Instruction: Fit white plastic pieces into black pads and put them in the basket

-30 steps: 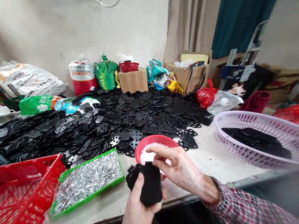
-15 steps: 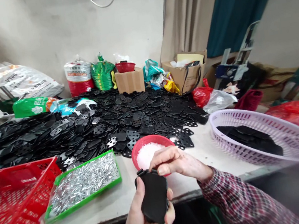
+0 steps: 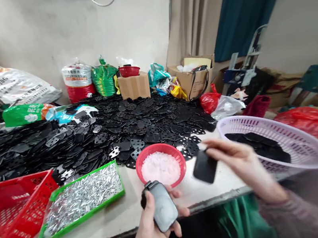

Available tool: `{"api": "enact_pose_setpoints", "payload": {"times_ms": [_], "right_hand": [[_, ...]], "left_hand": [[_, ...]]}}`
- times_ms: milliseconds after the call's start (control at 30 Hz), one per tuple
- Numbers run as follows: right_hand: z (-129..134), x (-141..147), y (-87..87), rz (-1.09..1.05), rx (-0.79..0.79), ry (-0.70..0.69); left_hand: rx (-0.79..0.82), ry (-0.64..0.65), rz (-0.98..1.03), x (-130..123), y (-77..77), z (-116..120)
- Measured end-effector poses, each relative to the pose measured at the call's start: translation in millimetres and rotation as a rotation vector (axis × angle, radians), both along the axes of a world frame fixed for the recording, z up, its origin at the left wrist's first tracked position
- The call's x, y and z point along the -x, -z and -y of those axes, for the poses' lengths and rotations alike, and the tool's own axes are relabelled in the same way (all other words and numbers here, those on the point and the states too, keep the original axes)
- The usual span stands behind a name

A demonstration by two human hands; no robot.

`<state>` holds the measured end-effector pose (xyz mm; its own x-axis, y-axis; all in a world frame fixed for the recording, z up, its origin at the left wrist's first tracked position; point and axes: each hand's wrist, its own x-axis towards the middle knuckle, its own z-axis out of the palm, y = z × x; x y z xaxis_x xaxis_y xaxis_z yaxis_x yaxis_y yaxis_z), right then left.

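My left hand (image 3: 151, 224) is wrapped round a black plate with rounded corners (image 3: 163, 206), whose upper face shines grey. A small hinge-like bump shows at its top end; whether several plates are stacked there I cannot tell. Between the thumb and fingers of my right hand (image 3: 241, 160) hangs another flat black plate (image 3: 205, 166), slightly blurred, above the table to the right of a red bowl (image 3: 141, 174). White small pieces (image 3: 160, 166) fill that bowl, just beyond my left hand. To the right of my right hand stands a lavender oval basket (image 3: 308, 147) with black plates (image 3: 260, 147) inside.
A green tray (image 3: 82, 223) of small silvery metal pins (image 3: 83, 197) lies left of the bowl, beside a red perforated basket (image 3: 21, 221). A large heap of black plates (image 3: 135, 118) covers the back of the table. Sacks, cardboard boxes (image 3: 134, 86) and bags stand behind it.
My right hand has left the top end of the piece in my left hand and moved right, carrying a black plate. The face left showing in my left hand is now shiny grey.
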<state>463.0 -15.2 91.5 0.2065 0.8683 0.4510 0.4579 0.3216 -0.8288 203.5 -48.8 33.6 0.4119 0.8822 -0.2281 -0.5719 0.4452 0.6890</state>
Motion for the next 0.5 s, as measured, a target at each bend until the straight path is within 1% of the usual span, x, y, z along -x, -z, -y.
{"api": "enact_pose_setpoints", "payload": {"times_ms": [67, 100, 133, 167, 200, 233, 267, 333, 367, 433, 500], "right_hand": [[0.2, -48.7, -17.9, 0.257, -0.121, 0.298], [-0.5, -68.7, -24.7, 0.436, -0.126, 0.425], [-1.7, -82.9, -28.7, 0.585, -0.139, 0.509], [-3.4, -89.8, -29.4, 0.693, -0.157, 0.544], [-5.5, -88.6, -26.8, 0.740, -0.170, 0.513], [-8.2, -79.5, -21.1, 0.727, -0.176, 0.424], [-11.5, -63.4, -13.2, 0.680, -0.171, 0.291], [-20.4, -17.6, 5.0, 0.580, -0.064, -0.027], [-26.2, 7.8, 13.4, 0.618, -0.003, -0.163], [-40.4, 53.9, 26.2, 0.751, 0.124, -0.321], [-56.6, 85.9, 34.3, 0.863, 0.276, -0.409]], "left_hand": [[-0.012, -0.062, 0.070, 9.4, -4.8, -3.8], [-0.005, -0.085, 0.099, 13.9, -6.6, -5.6], [0.006, -0.102, 0.122, 17.5, -7.7, -7.3], [0.018, -0.117, 0.136, 19.9, -8.0, -8.9], [0.031, -0.132, 0.134, 21.0, -7.4, -10.3], [0.041, -0.143, 0.116, 20.9, -6.3, -11.5], [0.045, -0.151, 0.085, 19.8, -4.7, -12.5], [0.034, -0.172, -0.004, 16.4, -1.8, -13.9], [0.024, -0.183, -0.050, 14.9, -0.8, -14.3], [0.009, -0.209, -0.133, 13.3, -0.2, -14.7], [0.007, -0.235, -0.190, 14.5, -0.8, -15.1]]}}
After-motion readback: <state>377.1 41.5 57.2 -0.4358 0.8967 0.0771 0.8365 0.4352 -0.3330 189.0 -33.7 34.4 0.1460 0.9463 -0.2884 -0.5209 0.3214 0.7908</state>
